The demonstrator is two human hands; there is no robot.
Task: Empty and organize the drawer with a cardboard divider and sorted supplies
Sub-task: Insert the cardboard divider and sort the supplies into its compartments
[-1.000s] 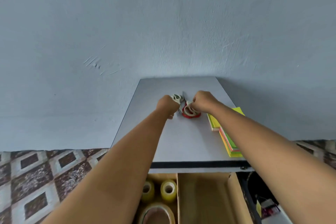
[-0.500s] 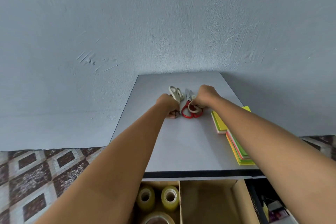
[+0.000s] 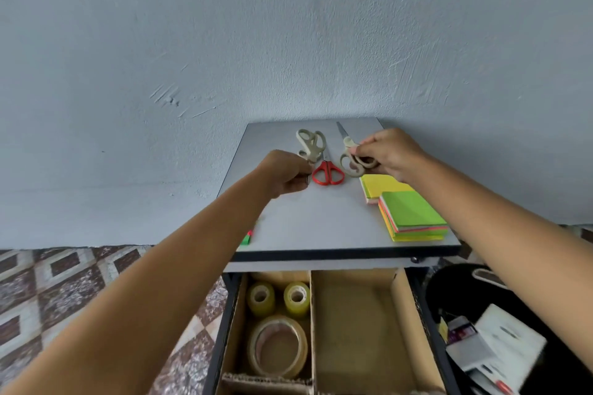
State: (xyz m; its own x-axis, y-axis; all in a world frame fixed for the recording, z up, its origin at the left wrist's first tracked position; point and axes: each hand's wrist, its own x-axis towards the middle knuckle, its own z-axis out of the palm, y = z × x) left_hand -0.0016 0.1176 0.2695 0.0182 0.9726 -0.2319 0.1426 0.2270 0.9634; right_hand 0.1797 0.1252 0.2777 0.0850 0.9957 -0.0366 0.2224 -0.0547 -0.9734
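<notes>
Sorting step, with the scissors up on the grey table top (image 3: pixel 288 228). In the right hand (image 3: pixel 390 154), fingers and thumb curled round the handle rings of the beige-handled metal scissors (image 3: pixel 351 162), blade pointing away past the fingertips. In the left hand (image 3: pixel 284 175), fingers curled tight, seeming to pinch the blade tip of the second beige-handled scissors (image 3: pixel 309 144), handles lying beyond the knuckles. Between the two hands, flat on the table, the small red-handled scissors (image 3: pixel 328 172), touching or just beside the second pair; hard to tell which. Just under the right wrist, the yellow stack of sticky paper (image 3: pixel 380 184). Nearer the body, the green stack of sticky paper (image 3: pixel 410 213).

Down below both arms, the open drawer (image 3: pixel 353 330) with the brown cardboard divider (image 3: pixel 310 308) standing in it. On the left arm's side of the divider, three yellowish rolls of clear tape (image 3: pixel 277 345). On the right arm's side, only bare cardboard.

Most likely next: bringing the scissors back toward the body and down into that bare side. Needs a firm hold, blades closed and pointing away from fingers, and enough lift to clear the table edge and the paper stacks.
</notes>
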